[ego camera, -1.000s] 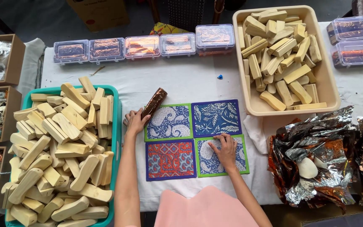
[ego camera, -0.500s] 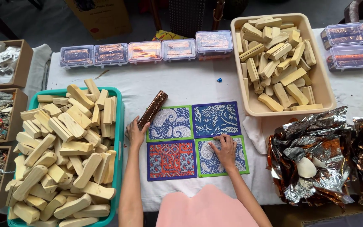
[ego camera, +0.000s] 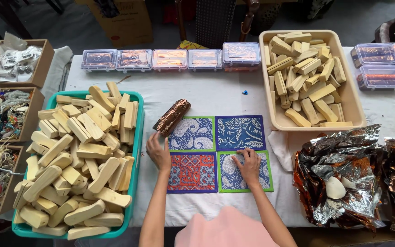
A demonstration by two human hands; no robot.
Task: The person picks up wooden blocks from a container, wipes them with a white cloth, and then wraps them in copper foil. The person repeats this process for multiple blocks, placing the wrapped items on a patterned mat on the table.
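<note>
Hands lay flat on the white-clothed table in the head view: the left hand rested open just below the foil-wrapped roll. The right hand pressed spread fingers onto the green-edged blue patterned mat, lower right of four.

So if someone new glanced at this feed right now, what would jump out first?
Probably the four patterned cloth mats laid in a square mid-table, with the left hand at their left edge below a foil-wrapped roll and the right hand flat on the lower right mat. Next, the heaps of pale wooden blocks: a teal tub on the left, a beige tub at upper right. Crumpled foil glints at right.
</note>
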